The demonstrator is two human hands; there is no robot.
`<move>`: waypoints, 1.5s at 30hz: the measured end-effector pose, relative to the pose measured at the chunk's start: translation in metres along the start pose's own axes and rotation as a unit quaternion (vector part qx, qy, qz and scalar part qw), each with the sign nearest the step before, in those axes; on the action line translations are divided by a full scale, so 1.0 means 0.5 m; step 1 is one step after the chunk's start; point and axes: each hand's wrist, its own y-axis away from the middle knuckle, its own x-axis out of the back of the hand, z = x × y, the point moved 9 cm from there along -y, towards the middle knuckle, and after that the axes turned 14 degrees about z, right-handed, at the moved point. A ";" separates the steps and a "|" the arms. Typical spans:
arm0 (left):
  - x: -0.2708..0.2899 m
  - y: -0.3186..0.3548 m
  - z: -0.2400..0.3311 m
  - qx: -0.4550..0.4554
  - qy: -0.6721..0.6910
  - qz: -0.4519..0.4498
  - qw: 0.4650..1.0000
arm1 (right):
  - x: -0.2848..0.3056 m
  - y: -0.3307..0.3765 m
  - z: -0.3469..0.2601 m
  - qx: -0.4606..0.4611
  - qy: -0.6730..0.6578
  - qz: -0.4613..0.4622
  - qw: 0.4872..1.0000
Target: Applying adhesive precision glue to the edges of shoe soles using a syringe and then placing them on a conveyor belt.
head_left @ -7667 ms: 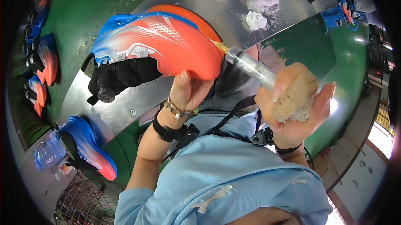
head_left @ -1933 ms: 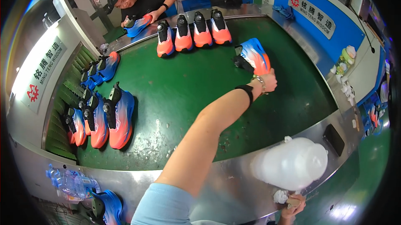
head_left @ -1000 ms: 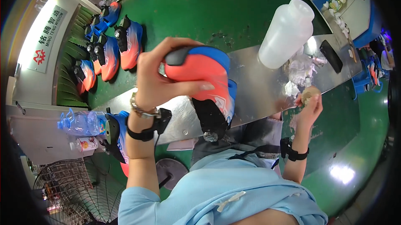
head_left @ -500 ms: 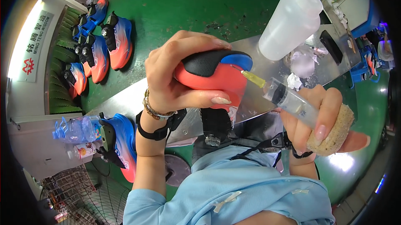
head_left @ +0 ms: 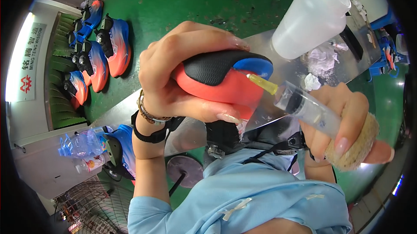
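A shoe (head_left: 213,93) was gripped above the bench (head_left: 186,138) by the left hand (head_left: 160,67); a syringe (head_left: 315,114) and tan sponge (head_left: 356,147) were clasped by the right hand (head_left: 354,110), the yellow needle (head_left: 263,84) at or beside the sole edge (head_left: 256,68). Work seemed under way; whether the far-left shoes (head_left: 117,49) were finished could not be told.

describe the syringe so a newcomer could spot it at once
From the light blue fabric shirt at the bottom, look up and right to the person's right hand. It holds a tan sponge-like pad and a clear plastic syringe, whose slim yellow tip sets it apart from the white plastic bottle.
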 end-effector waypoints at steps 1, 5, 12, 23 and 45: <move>-0.001 -0.012 -0.002 -0.001 0.015 -0.005 1.000 | 0.006 -0.005 -0.025 0.080 0.011 0.025 0.996; 0.037 -0.024 -0.031 0.099 0.032 0.057 0.993 | 0.044 0.013 -0.010 0.048 -0.030 0.123 0.991; 0.063 0.030 -0.074 0.119 0.031 0.027 0.992 | 0.102 0.041 0.073 0.011 0.091 0.219 0.971; 0.126 0.082 -0.147 0.177 -0.041 0.116 0.976 | 0.137 0.058 0.147 -0.020 0.007 0.222 0.975; 0.216 0.136 -0.214 0.256 -0.215 0.282 0.899 | 0.184 0.174 0.210 -0.122 0.079 0.230 0.962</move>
